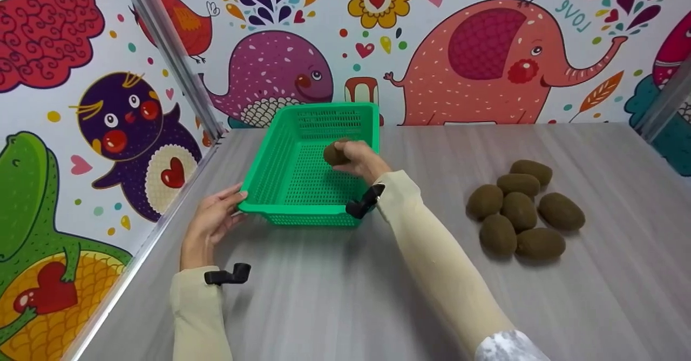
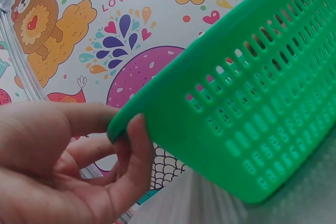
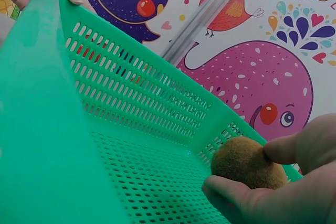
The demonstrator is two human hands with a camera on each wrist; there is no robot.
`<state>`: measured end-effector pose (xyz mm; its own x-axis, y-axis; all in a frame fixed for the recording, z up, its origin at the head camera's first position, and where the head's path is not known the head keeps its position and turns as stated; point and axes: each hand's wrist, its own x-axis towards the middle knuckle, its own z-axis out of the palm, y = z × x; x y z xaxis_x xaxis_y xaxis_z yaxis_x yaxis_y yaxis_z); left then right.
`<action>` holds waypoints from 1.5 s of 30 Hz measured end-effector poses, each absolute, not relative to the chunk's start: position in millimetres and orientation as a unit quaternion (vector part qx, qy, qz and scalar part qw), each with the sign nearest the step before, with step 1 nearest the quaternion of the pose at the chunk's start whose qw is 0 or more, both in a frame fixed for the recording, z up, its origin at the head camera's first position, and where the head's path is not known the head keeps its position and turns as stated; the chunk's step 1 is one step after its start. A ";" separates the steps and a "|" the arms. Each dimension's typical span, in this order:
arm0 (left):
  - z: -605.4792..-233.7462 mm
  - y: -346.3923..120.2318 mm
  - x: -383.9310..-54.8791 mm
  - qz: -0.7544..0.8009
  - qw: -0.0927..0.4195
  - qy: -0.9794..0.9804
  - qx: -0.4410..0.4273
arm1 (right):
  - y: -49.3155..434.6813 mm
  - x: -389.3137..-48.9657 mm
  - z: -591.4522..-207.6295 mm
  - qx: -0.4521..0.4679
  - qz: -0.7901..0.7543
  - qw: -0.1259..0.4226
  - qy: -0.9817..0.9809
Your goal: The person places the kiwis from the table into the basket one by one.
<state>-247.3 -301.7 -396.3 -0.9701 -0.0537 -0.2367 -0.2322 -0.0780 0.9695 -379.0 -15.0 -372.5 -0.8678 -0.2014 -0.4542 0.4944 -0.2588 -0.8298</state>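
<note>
A green perforated plastic basket [image 1: 310, 209] sits at the back left of the table. My left hand [image 1: 213, 218] pinches its near-left corner rim; the left wrist view shows thumb and fingers on either side of the rim [image 2: 118, 121]. Over the basket's inside, my right hand [image 1: 363, 161] holds a brown fuzzy kiwi [image 1: 336, 154] between thumb and fingers. From the right wrist, this kiwi [image 3: 245, 162] is seen above the slotted floor, where no other fruit shows. Further right on the table lies a cluster of several kiwis [image 1: 519, 211].
The grey wood-grain table [image 1: 324, 296] ends at a cartoon-printed back wall [image 1: 367, 48]. A similar printed panel [image 1: 81, 161] stands along the left side, with a metal strip at its foot. Dark wrist mounts [image 1: 227, 276] stick out from both sleeves.
</note>
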 end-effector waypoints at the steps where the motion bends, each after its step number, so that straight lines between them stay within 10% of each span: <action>1: -396.3 -300.5 -248.4 0.727 0.063 0.676 -0.105 | -13.6 -378.9 -372.8 0.131 -0.781 0.222 0.569; 45: -398.9 -302.9 -247.6 0.715 0.071 0.688 -0.102 | 59.2 -334.0 -308.5 -0.019 -0.764 0.192 0.616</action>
<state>-247.6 -302.9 -398.9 -0.9688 -0.0389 -0.2446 -0.2430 -0.0421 0.9691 -334.0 59.2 -308.5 -0.9259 -0.3165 -0.2062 0.2686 -0.1677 -0.9485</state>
